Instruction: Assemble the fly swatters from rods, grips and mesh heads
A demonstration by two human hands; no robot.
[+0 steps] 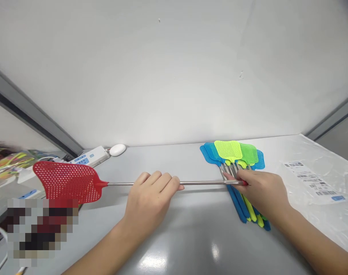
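Note:
A red fly swatter (pixel 68 181) with a long metal telescopic shaft is held level across the table, its mesh head at the left. My left hand (pixel 153 193) is wrapped round the middle of the shaft. At the other end my right hand (pixel 260 187) grips the red handle, most of which is hidden in the palm. Behind and below that hand lies a pile of blue, yellow and green fly swatters (pixel 228 151), heads toward the wall and handles toward me.
On the grey table (pixel 185 229), a white power strip (pixel 88 158) and a white oval object (pixel 117 149) lie at the back left. Clear plastic packaging with a printed label (pixel 311 177) covers the right side. Colourful packets (pixel 10 164) sit at the far left. A white wall stands behind.

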